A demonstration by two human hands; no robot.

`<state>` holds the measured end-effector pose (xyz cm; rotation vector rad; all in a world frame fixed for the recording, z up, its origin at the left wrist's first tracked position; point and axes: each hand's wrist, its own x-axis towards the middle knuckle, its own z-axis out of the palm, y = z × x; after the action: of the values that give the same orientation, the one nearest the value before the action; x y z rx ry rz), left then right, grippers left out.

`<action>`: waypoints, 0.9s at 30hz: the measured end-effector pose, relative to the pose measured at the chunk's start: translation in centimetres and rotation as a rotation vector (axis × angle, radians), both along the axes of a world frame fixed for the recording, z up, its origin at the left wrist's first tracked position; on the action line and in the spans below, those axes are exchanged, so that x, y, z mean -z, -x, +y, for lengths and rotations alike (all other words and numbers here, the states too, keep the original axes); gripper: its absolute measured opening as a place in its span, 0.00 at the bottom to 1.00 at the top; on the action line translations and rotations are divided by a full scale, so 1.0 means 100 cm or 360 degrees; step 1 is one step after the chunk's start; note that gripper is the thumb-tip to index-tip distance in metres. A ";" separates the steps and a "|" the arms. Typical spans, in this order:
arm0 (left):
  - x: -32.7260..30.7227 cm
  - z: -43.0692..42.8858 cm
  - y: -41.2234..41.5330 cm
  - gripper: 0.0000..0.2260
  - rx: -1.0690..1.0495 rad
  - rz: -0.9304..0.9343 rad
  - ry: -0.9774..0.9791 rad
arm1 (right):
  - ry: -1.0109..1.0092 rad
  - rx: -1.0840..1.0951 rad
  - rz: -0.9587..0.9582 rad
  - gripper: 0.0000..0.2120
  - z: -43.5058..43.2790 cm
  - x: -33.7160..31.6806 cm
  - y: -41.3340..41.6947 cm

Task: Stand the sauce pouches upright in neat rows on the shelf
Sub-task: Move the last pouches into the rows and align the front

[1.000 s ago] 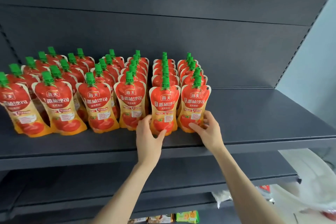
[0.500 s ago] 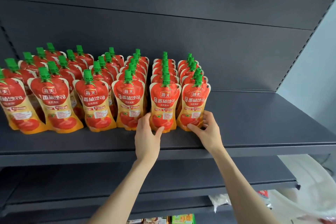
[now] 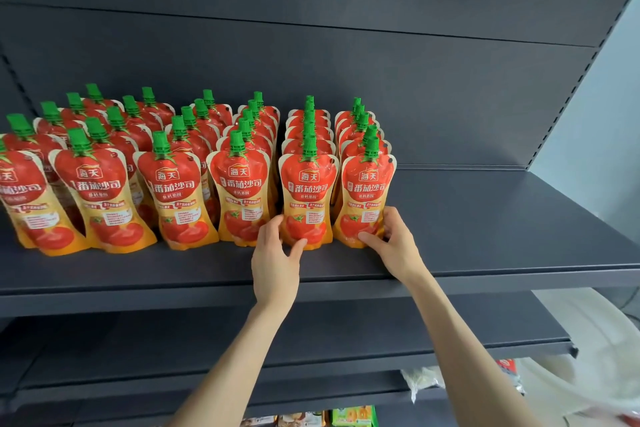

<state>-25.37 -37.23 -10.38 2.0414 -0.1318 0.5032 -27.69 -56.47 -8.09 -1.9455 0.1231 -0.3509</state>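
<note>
Standing upright in rows that run front to back, the sauce pouches (image 3: 242, 191) occupy the left and middle of the dark shelf (image 3: 485, 225). They are red and yellow, with tomatoes printed on them. Each is closed by one of the green caps (image 3: 236, 144), so what is inside cannot be seen. The two rows farthest right are straight and tightly packed. Those to the left lean and fan outward in this wide view, and the leftmost is cut by the picture's edge.

At the front of the last row on the right stands the end pouch (image 3: 367, 191). Just beside it, heading the next row, is the neighbour pouch (image 3: 308, 191). The left hand (image 3: 275, 260) grasps the neighbour pouch at its base, thumb on the printed face and fingers curled round its left edge. The right hand (image 3: 398, 243) grasps the end pouch low down, thumb across the front and fingers curled round its right edge.

Behind the rows rises the dark back panel (image 3: 346, 80). Below sits a lower shelf (image 3: 381, 329), and under that some boxes (image 3: 351, 416) show. A white bag (image 3: 588, 340) lies at lower right, its contents too blurred to tell. A pale wall (image 3: 606, 114) stands to the right.
</note>
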 end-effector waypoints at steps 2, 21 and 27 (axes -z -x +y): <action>0.000 0.000 0.000 0.23 -0.0002 0.0007 0.0010 | 0.0012 -0.0016 0.0003 0.16 -0.001 0.000 0.001; 0.000 -0.003 0.001 0.22 -0.0040 0.0003 -0.0029 | 0.0066 0.0059 -0.0033 0.19 0.001 0.004 0.002; 0.000 -0.004 0.001 0.22 -0.0058 0.0003 -0.0078 | 0.0076 0.0068 -0.0024 0.20 0.002 0.004 0.002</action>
<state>-25.47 -37.61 -10.42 2.0956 -0.1066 0.5252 -27.86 -56.29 -8.48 -1.9889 0.1475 -0.4001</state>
